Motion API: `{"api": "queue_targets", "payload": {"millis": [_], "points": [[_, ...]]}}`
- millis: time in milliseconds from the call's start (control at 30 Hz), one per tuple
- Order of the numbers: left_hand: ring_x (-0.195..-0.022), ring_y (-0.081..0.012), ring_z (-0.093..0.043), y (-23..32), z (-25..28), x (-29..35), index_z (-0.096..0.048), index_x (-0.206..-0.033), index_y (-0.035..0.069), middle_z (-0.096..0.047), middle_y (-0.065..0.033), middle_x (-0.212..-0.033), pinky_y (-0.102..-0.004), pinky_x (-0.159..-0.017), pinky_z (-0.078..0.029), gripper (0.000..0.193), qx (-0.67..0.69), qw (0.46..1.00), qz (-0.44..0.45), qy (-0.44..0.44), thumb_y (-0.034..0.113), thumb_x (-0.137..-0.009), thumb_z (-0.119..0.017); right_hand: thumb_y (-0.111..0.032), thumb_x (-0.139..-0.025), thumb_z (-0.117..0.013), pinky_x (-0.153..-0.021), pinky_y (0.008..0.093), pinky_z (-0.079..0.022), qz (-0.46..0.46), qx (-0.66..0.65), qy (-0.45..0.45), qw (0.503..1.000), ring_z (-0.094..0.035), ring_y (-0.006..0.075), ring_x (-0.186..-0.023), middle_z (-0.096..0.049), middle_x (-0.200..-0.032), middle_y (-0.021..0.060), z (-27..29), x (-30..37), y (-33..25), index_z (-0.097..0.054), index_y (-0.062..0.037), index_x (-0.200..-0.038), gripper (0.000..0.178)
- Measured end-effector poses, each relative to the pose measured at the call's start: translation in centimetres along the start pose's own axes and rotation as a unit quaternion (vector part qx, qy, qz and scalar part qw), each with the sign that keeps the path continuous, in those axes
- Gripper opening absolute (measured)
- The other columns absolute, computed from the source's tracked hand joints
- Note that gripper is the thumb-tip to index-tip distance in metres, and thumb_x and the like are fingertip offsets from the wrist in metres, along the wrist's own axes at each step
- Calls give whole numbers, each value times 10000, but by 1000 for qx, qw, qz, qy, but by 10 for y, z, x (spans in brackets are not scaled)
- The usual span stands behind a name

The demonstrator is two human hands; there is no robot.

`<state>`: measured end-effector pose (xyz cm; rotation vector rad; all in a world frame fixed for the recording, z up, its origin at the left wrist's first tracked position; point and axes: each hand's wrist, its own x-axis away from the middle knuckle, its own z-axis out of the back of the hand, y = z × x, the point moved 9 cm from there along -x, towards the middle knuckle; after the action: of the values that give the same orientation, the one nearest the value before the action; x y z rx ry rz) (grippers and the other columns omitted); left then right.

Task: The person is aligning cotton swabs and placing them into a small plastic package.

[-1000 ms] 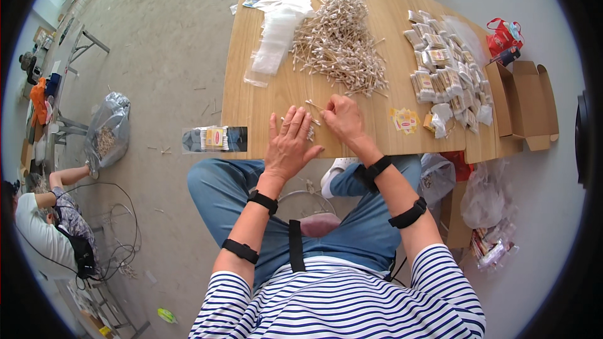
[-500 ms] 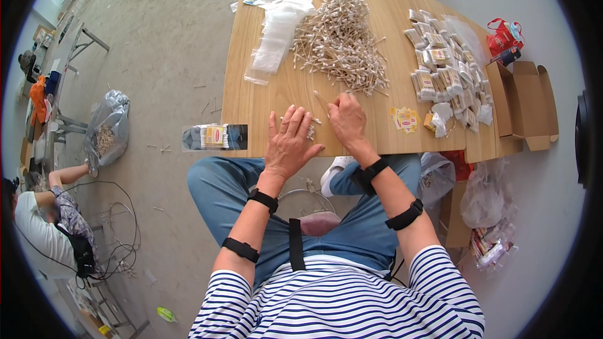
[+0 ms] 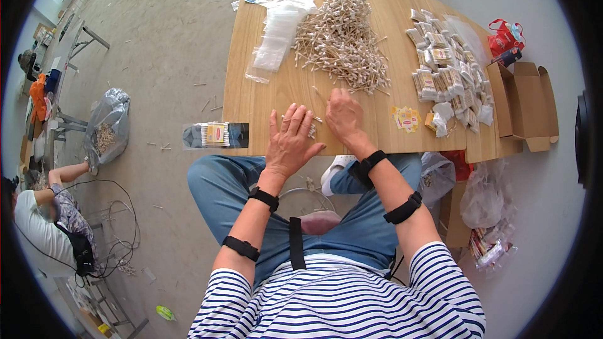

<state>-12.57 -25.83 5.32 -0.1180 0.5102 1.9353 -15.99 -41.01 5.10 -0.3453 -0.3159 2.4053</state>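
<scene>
Seated person at a wooden table [image 3: 264, 97]. Left hand [image 3: 290, 141] lies flat, fingers spread, palm down at the table's near edge, pinning a small bunch of cotton swabs [image 3: 311, 130], probably so they don't roll. Right hand [image 3: 344, 116] just beside it, curled knuckles-up, fingertips on the tabletop; whether it grips a swab, cannot tell. The swabs are thin pale sticks with white tips, mostly hidden under the left fingers. Further up the table, a big loose swab pile [image 3: 339, 41]. Left of that pile, clear plastic bags [image 3: 276, 31]; right of it, filled packets [image 3: 449, 72]. Small yellow labels [image 3: 405, 119] right of the right hand.
</scene>
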Motion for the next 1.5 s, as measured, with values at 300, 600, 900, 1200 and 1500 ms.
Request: {"api": "queue_targets", "payload": {"millis": [300, 600, 900, 1200, 1500], "points": [[-1452, -269, -339, 0, 0, 0, -510, -1418, 82, -459, -86, -1469, -574, -1212, -163, 814, -1, 1000, 0, -1, 583, -802, -693, -120, -873, -646, -716, 482, -546, 1, -85, 49, 995, -668, 390, -858, -603, -1003, 167, 7, 5, -2, -552, -45, -951, 143], [-1496, -239, -292, -1, -3, -1, -499, -1443, 87, -411, -85, -1553, -580, -1222, -127, 825, 0, 1000, -2, -11, 586, -813, -684, -114, -866, -651, -730, 489, -539, -14, -88, 51, 995, -662, 393, -860, -602, -983, 161, 9, 10, -6, -611, -62, -940, 99], [-1500, -224, -304, -2, -4, -1, -474, -1477, 81, -403, -77, -1578, -613, -1212, -114, 831, 11, 1000, -4, -15, 563, -830, -675, -110, -869, -622, -715, 490, -534, 93, -177, -11, 980, -660, 409, -826, -634, -920, 180, 0, -7, -31, -630, -49, -893, 66], [-1493, -234, -319, -1, -4, -1, -476, -1475, 76, -407, -73, -1576, -612, -1203, -142, 827, 23, 999, 2, -22, 556, -832, -678, -358, -898, -686, -731, 392, -599, -42, 40, -35, 998, -754, 313, -863, -755, -907, 162, -22, -108, -67, -681, -57, -986, 313], [-1484, -240, -332, 0, -2, -3, -498, -1456, 72, -430, -83, -1555, -612, -1197, -161, 838, 34, 999, 3, -22, 553, -802, -706, -163, -837, -626, -678, 422, -594, 33, 61, 2, 998, -749, 337, -788, -740, -838, 202, -21, -111, -54, -698, -48, -889, 145]]}}
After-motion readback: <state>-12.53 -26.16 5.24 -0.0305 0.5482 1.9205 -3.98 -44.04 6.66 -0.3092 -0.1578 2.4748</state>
